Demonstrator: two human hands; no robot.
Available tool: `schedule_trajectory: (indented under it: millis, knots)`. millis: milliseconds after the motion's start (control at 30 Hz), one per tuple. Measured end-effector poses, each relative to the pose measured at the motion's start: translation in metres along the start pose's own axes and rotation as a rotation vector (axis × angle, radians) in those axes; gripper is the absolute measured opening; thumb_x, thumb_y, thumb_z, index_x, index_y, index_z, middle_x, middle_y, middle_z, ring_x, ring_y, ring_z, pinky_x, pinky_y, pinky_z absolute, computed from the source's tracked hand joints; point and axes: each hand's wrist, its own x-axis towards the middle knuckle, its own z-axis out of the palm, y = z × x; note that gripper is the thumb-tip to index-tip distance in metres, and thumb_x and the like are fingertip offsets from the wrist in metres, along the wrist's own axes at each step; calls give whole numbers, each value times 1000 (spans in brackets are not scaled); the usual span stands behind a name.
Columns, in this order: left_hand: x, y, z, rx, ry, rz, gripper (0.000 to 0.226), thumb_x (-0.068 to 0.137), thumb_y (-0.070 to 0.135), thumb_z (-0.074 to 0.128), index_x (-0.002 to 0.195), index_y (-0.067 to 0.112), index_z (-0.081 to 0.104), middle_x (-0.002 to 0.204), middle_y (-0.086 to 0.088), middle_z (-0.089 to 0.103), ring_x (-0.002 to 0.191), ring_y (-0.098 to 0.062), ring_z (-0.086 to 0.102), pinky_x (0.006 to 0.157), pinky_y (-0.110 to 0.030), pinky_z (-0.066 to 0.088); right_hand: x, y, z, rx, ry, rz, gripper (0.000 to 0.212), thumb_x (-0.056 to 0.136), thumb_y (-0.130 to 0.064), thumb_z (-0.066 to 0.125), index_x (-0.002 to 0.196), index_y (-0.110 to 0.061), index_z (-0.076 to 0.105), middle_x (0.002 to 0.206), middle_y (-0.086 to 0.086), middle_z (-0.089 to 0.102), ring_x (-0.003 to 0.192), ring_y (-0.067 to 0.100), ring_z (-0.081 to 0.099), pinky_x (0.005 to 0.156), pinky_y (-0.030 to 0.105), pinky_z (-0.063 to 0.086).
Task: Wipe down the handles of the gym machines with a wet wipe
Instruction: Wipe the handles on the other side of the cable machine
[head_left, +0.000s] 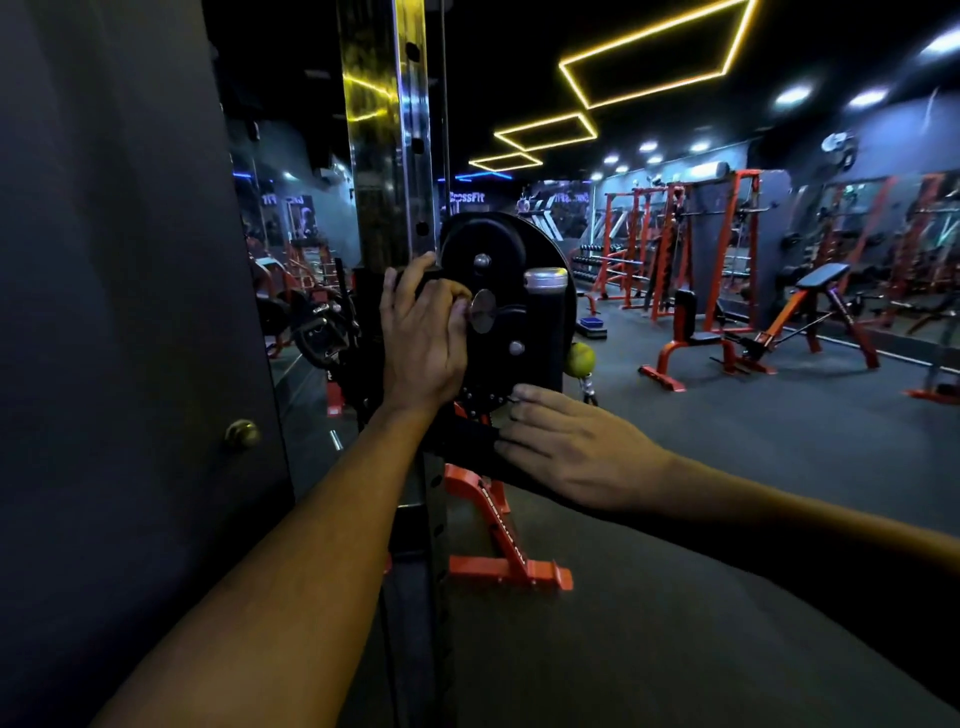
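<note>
Both hands are placed on the black pulley housing (506, 306) of a cable machine.

The left hand (423, 338) is curled round a dark grip at the housing's left edge, fingertips beside the silver knob (483, 310). The right hand (566, 449) is laid with fingers straight on a black handle (462, 435) under the housing's bottom edge. No wipe can be made out.

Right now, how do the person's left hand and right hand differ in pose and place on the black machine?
The left hand is raised, fingers curled round a black grip beside the round black plate. The right hand lies lower, fingers straight, flat on a dark padded part. No wipe shows in either. Both touch the same machine.
</note>
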Motion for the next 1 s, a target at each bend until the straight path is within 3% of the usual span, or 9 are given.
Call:
schedule_trajectory:
  millis: [100, 233, 433, 533, 600, 700, 767, 867, 1000]
  knots:
    - [0, 1, 0, 9, 2, -3, 41, 106, 31, 28, 102, 10, 62, 118, -9, 66, 147, -23, 36, 127, -49, 10, 18, 42, -24, -113, -12, -43, 33, 103, -7, 37, 107, -5, 70, 103, 12, 67, 106, 31, 63, 126, 44, 11]
    - [0, 3, -1, 9, -10, -13, 42, 107, 32, 26, 102, 9, 61, 119, -9, 65, 148, -22, 34, 126, -52, 11, 39, 91, -58, -183, 39, 35, 35, 103, -13, 37, 110, -1, 69, 109, 17, 68, 117, 34, 60, 124, 38, 3]
    - [-1, 8, -8, -77, -36, -25, 40, 107, 30, 27, 102, 9, 60, 118, -8, 65, 149, -23, 32, 127, -54, 8, 16, 18, -26, -82, -59, 30, 45, 104, -10, 28, 106, -2, 72, 103, 15, 69, 108, 33, 63, 125, 40, 2]
    - [-1, 9, -12, -157, -90, -69, 42, 109, 32, 28, 109, 11, 63, 141, -8, 56, 154, -22, 25, 128, -51, 7, 14, -19, -9, 22, -100, 79, 35, 102, -13, 35, 108, -4, 69, 102, 12, 66, 106, 31, 61, 115, 45, 31]
    - [-7, 10, -15, -261, -126, -119, 39, 110, 30, 32, 126, 13, 64, 161, 4, 29, 157, -21, 19, 127, -51, 19, 28, -31, -7, 148, -124, 127, 26, 98, -13, 43, 104, -8, 67, 97, 8, 64, 96, 29, 62, 94, 44, 48]
    - [-24, 10, -23, -397, -130, -233, 46, 109, 37, 30, 143, 21, 57, 169, 2, 20, 155, -2, 14, 115, -12, 25, 62, -36, -1, 296, -113, 167, 13, 88, -8, 61, 100, -10, 65, 94, 7, 63, 86, 28, 64, 69, 43, 56]
    - [-30, 9, -35, -437, -64, -356, 46, 107, 42, 32, 137, 24, 61, 162, -5, 41, 147, 3, 29, 107, -5, 29, 85, -34, 4, 290, -111, 170, 7, 85, -7, 64, 91, -9, 66, 88, 9, 63, 81, 30, 64, 63, 42, 55]
    - [-32, 8, -54, -489, 28, -412, 32, 106, 37, 40, 116, 24, 68, 123, 4, 70, 119, -3, 60, 100, -24, 46, 100, -31, 4, 260, -192, 284, 10, 88, -5, 60, 93, -8, 69, 102, 13, 63, 85, 31, 66, 58, 39, 53]
    - [-41, 19, -60, -471, -5, -419, 25, 106, 31, 43, 112, 22, 66, 105, 9, 69, 103, -4, 64, 88, -24, 49, 102, -47, 1, 198, -286, 333, 25, 96, -7, 46, 108, -7, 68, 121, 15, 58, 98, 30, 66, 63, 40, 50]
